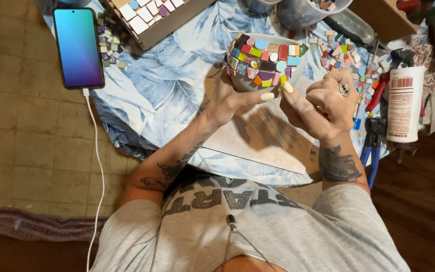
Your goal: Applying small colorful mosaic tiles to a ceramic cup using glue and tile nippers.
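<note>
My left hand (230,98) cradles a round pot (262,59) covered in small coloured mosaic tiles, thumb stretched along its lower edge. My right hand (320,100), a ring on one finger, pinches a small yellow tile piece (283,79) against the pot's lower right side with fingertips closed. Both hands hover above a table draped in a blue leaf-patterned cloth (167,85).
A lit phone (78,46) on a white charging cable sits at the table's left edge. Loose coloured tiles (341,53) lie right of the pot, more by a tiled box (149,15). A white glue tube (404,103) and blue-handled nippers (373,146) lie at right.
</note>
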